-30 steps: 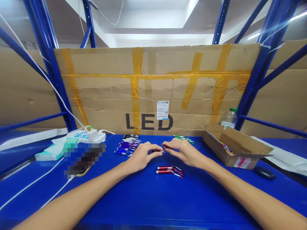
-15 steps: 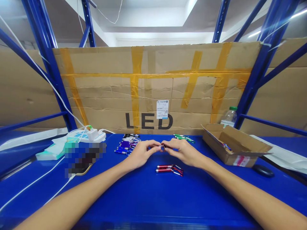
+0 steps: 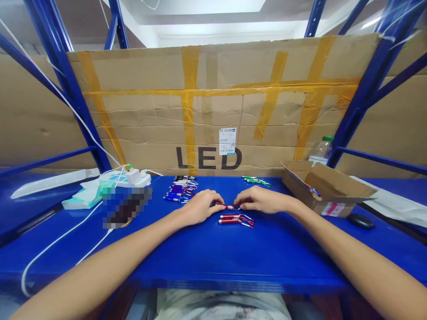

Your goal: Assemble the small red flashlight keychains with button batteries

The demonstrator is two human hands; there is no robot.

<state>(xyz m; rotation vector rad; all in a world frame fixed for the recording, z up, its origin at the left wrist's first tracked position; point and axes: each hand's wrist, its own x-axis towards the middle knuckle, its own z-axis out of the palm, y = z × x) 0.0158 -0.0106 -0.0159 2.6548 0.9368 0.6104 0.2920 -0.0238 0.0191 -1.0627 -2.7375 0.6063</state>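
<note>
Between my two hands lies a small red keychain flashlight (image 3: 229, 207) with a clip, level and at or close to the tabletop. My left hand (image 3: 204, 206) pinches its left end between thumb and fingers. On the clip end, my right hand (image 3: 262, 199) has its fingertips closed. Just in front, a pair of similar red flashlights (image 3: 230, 218) lie side by side, clips to the right. Left of my left hand is a column of blue, purple, silver and black flashlights (image 3: 180, 189). Several green ones (image 3: 256, 181) lie behind my right hand.
An open cardboard box (image 3: 333, 189) holding small items stands at the right, near a black mouse (image 3: 360, 221) and a bottle (image 3: 322, 151). To the left are a power strip (image 3: 142, 178), cables and a pixelated phone-like object (image 3: 128, 208). A large cardboard sheet (image 3: 150, 129) closes the back.
My hands have moved slightly apart and down with the red flashlight, which now shows between them behind the other red ones. The view has tilted downward, showing the table's front edge.
</note>
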